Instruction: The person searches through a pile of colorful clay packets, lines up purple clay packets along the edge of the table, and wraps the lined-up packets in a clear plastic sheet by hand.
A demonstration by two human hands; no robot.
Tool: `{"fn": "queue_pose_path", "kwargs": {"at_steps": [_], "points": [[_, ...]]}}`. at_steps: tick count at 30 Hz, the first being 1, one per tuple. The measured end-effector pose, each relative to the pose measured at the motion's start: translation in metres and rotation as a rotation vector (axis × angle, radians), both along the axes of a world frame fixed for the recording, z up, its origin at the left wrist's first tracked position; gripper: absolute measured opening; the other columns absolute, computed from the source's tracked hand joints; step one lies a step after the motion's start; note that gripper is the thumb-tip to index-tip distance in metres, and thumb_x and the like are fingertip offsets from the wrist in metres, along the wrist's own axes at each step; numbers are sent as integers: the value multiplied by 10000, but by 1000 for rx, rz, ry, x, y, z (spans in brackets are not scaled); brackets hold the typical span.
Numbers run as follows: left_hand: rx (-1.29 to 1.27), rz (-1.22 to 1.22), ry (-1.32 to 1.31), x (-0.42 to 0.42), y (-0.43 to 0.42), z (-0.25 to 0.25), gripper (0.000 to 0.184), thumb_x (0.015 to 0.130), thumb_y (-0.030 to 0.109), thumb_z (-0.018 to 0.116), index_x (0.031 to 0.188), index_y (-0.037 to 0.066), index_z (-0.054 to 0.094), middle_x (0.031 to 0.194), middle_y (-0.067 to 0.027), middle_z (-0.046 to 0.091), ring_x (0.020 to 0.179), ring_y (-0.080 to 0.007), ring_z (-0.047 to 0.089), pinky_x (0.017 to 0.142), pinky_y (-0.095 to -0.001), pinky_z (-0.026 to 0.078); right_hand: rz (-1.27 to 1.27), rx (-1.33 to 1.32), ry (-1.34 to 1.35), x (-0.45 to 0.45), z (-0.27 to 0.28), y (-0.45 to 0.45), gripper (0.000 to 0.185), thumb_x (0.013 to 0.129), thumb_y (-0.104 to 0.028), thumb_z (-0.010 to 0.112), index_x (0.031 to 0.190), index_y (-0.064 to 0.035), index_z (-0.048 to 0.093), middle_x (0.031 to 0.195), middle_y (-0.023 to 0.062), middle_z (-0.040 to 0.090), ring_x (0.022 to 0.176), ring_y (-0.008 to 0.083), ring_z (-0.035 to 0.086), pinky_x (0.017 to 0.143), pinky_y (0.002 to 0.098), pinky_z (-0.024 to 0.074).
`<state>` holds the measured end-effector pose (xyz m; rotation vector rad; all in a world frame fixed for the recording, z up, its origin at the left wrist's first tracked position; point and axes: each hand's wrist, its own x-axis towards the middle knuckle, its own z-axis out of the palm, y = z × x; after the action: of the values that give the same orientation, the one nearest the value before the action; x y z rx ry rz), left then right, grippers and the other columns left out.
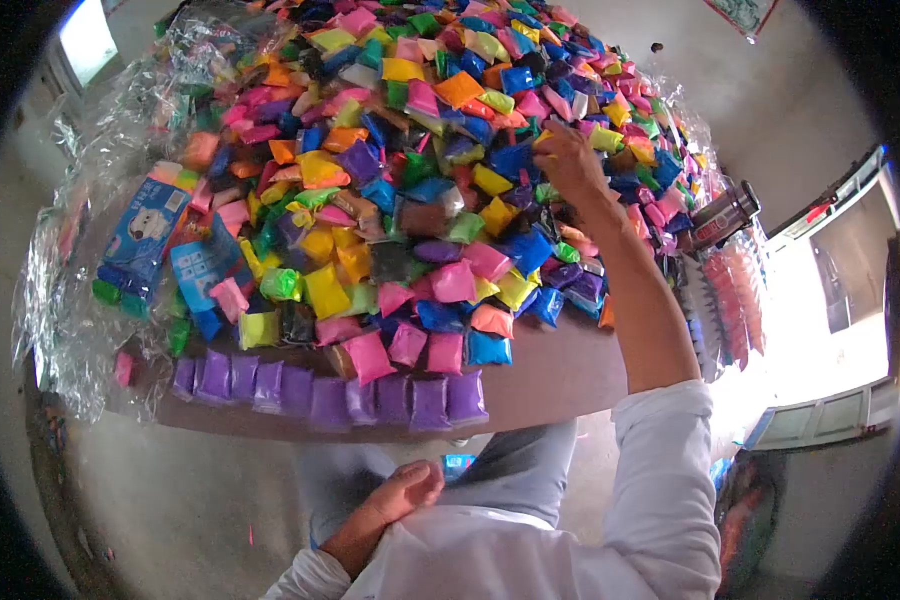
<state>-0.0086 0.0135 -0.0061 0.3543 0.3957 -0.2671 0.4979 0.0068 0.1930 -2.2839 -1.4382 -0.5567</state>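
My right hand (570, 160) reaches far into a big heap of small coloured packets (450, 190). Its fingers are bent at a yellow packet (543, 137); whether they grip it is hard to tell. My left hand (415, 488) rests over my lap, below the table edge, with its fingers curled together and nothing visible in them. Along the near edge of the brown table (550, 380) stands a row of several purple packets (330, 402). Pink packets (368, 355) and a blue one (489, 348) lie just behind that row.
Crumpled clear plastic (65, 290) covers the left side. A blue printed pack (148, 230) lies there on the heap. At the right edge are a dark cylindrical container (720, 215) and strips of pink packets (735, 300). A small blue packet (457, 466) is below the table.
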Motion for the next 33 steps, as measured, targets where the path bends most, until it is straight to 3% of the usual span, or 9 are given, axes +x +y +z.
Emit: {"fn": "queue_pose_path", "kwargs": {"at_steps": [2, 6, 13, 16, 19, 21, 24, 31, 33], "points": [[-12, -15, -14, 2, 0, -3, 341, 821, 377, 636, 925, 55, 597, 749, -29, 577, 616, -126, 511, 538, -237, 400, -33, 203, -92, -3, 8, -14, 172, 729, -206, 624, 795, -54, 671, 980, 158, 631, 902, 304, 608, 784, 395, 484], [-2, -20, 3, 4, -1, -2, 335, 821, 377, 634, 905, 54, 601, 743, -29, 574, 608, -128, 503, 533, -240, 392, -262, 78, 91, 9, 27, -39, 249, 769, -288, 576, 794, -54, 659, 814, 158, 647, 793, 332, 627, 729, 426, 490], [18, -40, -1, 5, -3, -3, 332, 827, 375, 624, 891, 50, 596, 733, -27, 561, 598, -125, 485, 528, -238, 377, -178, 263, 115, -48, 33, -13, 241, 778, -269, 559, 806, -51, 658, 819, 158, 649, 778, 343, 632, 699, 428, 503], [60, -58, -24, 7, -2, -4, 333, 826, 379, 624, 888, 53, 594, 733, -24, 559, 595, -123, 481, 528, -237, 373, 5, -34, 251, -65, 17, -3, 242, 778, -261, 558, 807, -41, 655, 832, 161, 654, 782, 350, 636, 696, 432, 512], [49, -56, -41, 5, -3, -4, 332, 826, 380, 625, 886, 55, 592, 731, -18, 556, 595, -119, 480, 529, -237, 374, -101, -298, -119, -59, -20, 5, 226, 769, -254, 573, 796, -46, 657, 805, 174, 650, 750, 360, 638, 685, 446, 515], [43, -41, -21, 4, -1, -2, 330, 831, 381, 620, 884, 57, 592, 728, -14, 552, 598, -117, 477, 533, -236, 374, -243, -434, 83, -54, -20, 13, 259, 736, -228, 658, 958, -96, 644, 924, 129, 583, 917, 303, 576, 800, 412, 461], [14, -22, 14, 0, 0, 0, 333, 838, 388, 610, 890, 60, 589, 739, -12, 552, 611, -113, 478, 546, -233, 375, -95, -77, 58, -59, -16, -8, 191, 725, -232, 619, 831, -81, 669, 905, 168, 606, 927, 323, 584, 819, 443, 464], [76, -87, -17, 3, 0, 1, 340, 845, 398, 598, 906, 64, 580, 749, -6, 543, 621, -110, 464, 570, -228, 375, -212, -345, -112, -65, -20, -2, 312, 708, -196, 677, 1000, -97, 628, 988, 132, 588, 960, 329, 556, 815, 423, 447], [109, -87, -9, 3, -2, -1, 335, 847, 392, 596, 904, 62, 581, 745, -6, 539, 617, -109, 456, 570, -229, 374, -232, -242, 192, -59, -14, 0, 317, 739, -226, 678, 1010, -72, 623, 927, 113, 609, 882, 269, 594, 713, 388, 488]]}}
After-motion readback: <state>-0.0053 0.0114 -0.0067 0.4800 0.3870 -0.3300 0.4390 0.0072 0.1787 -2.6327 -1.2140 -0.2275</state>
